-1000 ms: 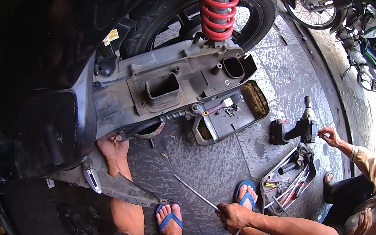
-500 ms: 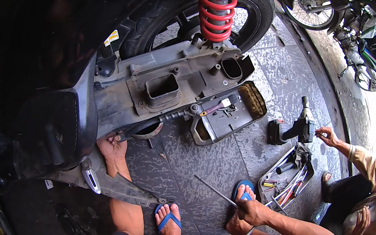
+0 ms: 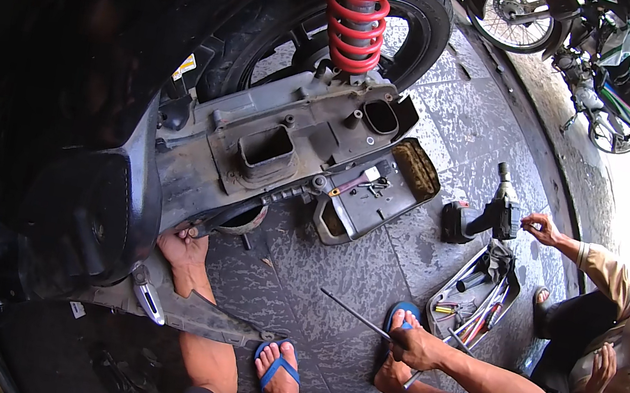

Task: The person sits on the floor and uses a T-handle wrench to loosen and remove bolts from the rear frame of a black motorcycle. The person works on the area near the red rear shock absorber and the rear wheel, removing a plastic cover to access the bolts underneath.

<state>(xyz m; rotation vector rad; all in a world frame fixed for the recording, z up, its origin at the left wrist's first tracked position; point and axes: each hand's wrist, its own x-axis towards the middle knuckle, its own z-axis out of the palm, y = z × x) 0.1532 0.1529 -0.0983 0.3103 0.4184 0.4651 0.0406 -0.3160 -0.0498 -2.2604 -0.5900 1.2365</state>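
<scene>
My left hand point(image 3: 186, 252) reaches past a loose dark plastic panel point(image 3: 187, 315) to the underside of the scooter's grey engine casing point(image 3: 192, 184). Its fingers are bent and closed near a small round part at the casing's lower edge; what they grip is mostly hidden. In my right hand point(image 3: 413, 346), above my right foot, is a thin metal T-handle wrench point(image 3: 350, 309). The fist wraps its handle, and the long shaft points up and left, apart from the casing.
A black cover point(image 3: 378, 219) holding a paintbrush point(image 3: 357, 181) and bolts lies beside the casing. To the right are a cordless impact wrench point(image 3: 487, 213) and a tool tray point(image 3: 510, 300). Another person point(image 3: 617, 280) squats there, one hand near the impact wrench. The rear wheel point(image 3: 434, 33) and red spring point(image 3: 355, 16) stand behind.
The whole scene has shifted slightly left in view. Both hands keep nearly the same places, the right one with the T-handle wrench still in its fist.
</scene>
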